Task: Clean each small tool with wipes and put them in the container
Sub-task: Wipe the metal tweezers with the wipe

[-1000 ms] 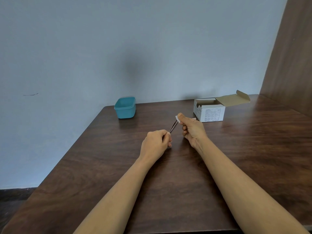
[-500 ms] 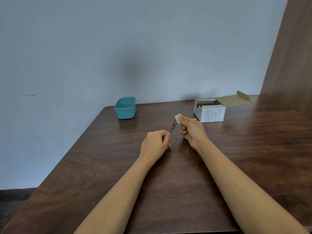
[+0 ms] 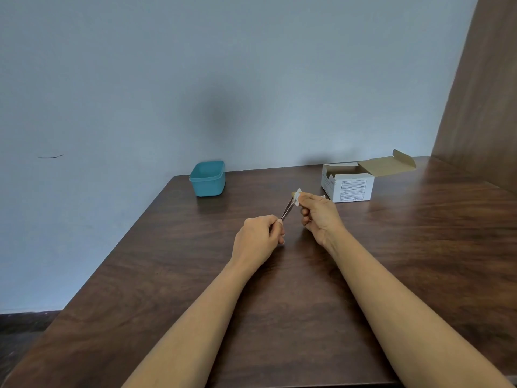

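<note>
Now my left hand (image 3: 258,233) pinches the tweezers (image 3: 287,209) by their near end, steadying them so the tips angle up into the white wipe (image 3: 297,196), which my right hand (image 3: 320,215) squeezes round the metal with curled fingers (image 3: 305,217) to rub it. Both hover above the counter (image 3: 293,289), to the near right of the teal container (image 3: 207,180), open-topped to receive the cleaned tool.

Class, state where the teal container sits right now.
In the head view, the teal container stands at the far left corner of the table, well left of the open white box.
</note>
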`<state>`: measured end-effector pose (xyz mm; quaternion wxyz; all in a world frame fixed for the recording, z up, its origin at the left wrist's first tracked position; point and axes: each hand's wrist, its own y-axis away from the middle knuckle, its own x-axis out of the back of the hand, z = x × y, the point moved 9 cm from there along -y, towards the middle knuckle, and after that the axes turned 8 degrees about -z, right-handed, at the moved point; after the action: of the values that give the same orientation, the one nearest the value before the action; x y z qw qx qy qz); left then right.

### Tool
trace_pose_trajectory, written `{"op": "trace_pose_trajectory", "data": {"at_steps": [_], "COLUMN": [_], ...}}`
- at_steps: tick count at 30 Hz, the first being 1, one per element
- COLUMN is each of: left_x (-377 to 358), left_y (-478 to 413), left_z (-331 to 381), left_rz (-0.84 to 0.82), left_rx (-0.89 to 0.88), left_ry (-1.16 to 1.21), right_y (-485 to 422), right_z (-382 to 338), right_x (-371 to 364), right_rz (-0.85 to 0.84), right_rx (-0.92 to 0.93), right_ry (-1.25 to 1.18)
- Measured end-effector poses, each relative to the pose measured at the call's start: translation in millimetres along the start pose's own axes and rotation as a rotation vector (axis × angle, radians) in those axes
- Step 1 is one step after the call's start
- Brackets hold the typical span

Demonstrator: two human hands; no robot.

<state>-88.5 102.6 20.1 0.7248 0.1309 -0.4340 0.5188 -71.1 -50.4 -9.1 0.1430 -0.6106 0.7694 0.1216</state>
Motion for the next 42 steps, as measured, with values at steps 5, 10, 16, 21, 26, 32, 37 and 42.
{"op": "trace_pose_trajectory", "data": {"at_steps": [5, 10, 16, 21, 26, 32, 37, 42], "left_x": [0.4, 0.3, 0.4, 0.7, 1.3, 0.7, 1.0, 5.1], "left_y": [0.1, 0.2, 0.5, 0.1, 1.0, 1.2, -0.5, 0.6], "left_z": [1.1, 1.3, 0.8, 0.6, 1.7, 2.7, -0.9, -1.9], "left_rz": [-0.003, -0.002, -0.004, 0.002, 0.012, 0.005, 0.013, 0.034], "left_rx": [-0.003, 0.001, 0.002, 0.002, -0.003, -0.003, 0.022, 0.051], "left_ry": [0.004, 0.004, 0.009, -0.005, 0.000, -0.004, -0.018, -0.048], "right_y": [2.5, 4.1, 3.8, 1.0, 4.2, 5.1, 5.8, 6.2], "right_z": [-0.7, 0.0, -2.1, 1.5, 3.0, 1.8, 0.6, -1.3], "right_x": [0.9, 1.4, -0.4, -3.4, -5.8, -5.4, -11.5, -14.8], "right_rz": [0.012, 0.031, 0.021, -0.023, -0.031, -0.011, -0.040, -0.077], "right_rx": [0.010, 0.008, 0.003, 0.011, 0.020, 0.006, 0.045, 0.062], "right_ry": [-0.043, -0.058, -0.025, -0.026, -0.001, 0.034, 0.146, 0.088]}}
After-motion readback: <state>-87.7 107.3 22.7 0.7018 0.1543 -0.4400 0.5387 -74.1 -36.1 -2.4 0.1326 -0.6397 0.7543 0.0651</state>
